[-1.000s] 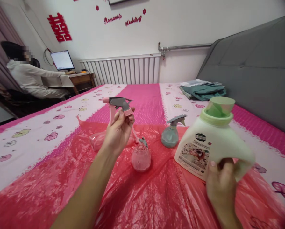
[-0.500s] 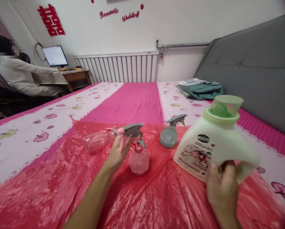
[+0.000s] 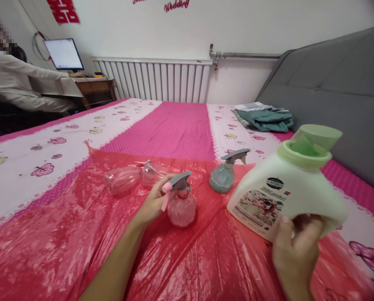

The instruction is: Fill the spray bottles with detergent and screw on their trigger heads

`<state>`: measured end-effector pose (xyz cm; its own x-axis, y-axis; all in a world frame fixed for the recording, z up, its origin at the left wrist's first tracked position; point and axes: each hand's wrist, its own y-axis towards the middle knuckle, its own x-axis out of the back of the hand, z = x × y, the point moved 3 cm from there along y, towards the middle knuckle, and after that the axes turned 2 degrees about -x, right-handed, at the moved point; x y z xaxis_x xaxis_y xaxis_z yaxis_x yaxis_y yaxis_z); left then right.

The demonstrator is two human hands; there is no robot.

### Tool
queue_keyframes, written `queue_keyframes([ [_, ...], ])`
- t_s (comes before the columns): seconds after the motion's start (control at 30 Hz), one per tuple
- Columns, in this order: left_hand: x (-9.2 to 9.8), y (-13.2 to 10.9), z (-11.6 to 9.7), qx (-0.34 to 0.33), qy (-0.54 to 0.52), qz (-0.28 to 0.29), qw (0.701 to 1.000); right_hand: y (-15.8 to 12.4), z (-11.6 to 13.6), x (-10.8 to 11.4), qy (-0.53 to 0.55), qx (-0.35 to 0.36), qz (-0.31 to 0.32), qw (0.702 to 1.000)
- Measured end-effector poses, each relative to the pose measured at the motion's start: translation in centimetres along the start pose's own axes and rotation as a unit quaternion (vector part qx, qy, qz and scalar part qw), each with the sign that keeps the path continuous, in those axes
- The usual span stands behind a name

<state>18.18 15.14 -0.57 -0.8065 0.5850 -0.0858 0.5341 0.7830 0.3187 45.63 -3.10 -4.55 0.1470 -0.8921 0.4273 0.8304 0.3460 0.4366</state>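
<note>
The step in hand appears to be fitting the grey-and-pink plastic trigger spray head (image 3: 177, 182) to the round pink see-through bottle (image 3: 181, 214), which stands upright on the wrinkled red plastic sheet (image 3: 180, 263). The left hand (image 3: 153, 203) reaches in from the left and grips the spray head at the top of this bottle; some fingers are hidden behind it, so the exact contact cannot be told, nor whether the part is fully seated. The right hand (image 3: 296, 248) is closed around the handle of the large cream-white plastic jug (image 3: 302, 186) with the translucent green cap (image 3: 321, 134), to the right of the pink bottle and well apart from it. The round grey-blue spray bottle (image 3: 222, 179), its own head in place, stands farther back between the two. Two clear plastic bottles (image 3: 122, 180) are behind the left hand, the leftmost on its side. The next move would call for square alignment and light downward pressure before any turning, since the right hand is occupied and nothing else steadies the pink bottle
</note>
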Motion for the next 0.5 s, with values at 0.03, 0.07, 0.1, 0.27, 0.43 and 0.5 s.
queue_keyframes([
  [0.03,-0.08,-0.05,-0.10,0.004,-0.001,0.003,1.000,-0.01,0.02,-0.07,0.019,0.008,-0.004,1.000],
  [0.07,-0.18,-0.09,-0.19,0.006,-0.002,0.006,1.000,-0.02,0.03,-0.15,0.039,0.017,-0.010,0.999],
  [0.1,-0.29,-0.12,-0.27,0.006,-0.004,0.007,1.000,-0.04,0.03,-0.24,0.058,0.027,-0.015,0.998],
  [0.27,-0.58,-0.07,0.11,-0.022,-0.023,-0.006,0.999,-0.14,-0.50,-0.54,0.100,0.038,-0.025,0.994],
  [0.43,-0.51,-0.03,0.67,-0.012,-0.026,-0.010,1.000,-0.31,-0.52,-0.20,0.084,0.046,-0.049,0.994],
  [0.5,-0.54,-0.04,0.51,-0.016,-0.025,-0.007,1.000,-0.46,-0.04,0.07,0.059,0.051,-0.068,0.995],
])
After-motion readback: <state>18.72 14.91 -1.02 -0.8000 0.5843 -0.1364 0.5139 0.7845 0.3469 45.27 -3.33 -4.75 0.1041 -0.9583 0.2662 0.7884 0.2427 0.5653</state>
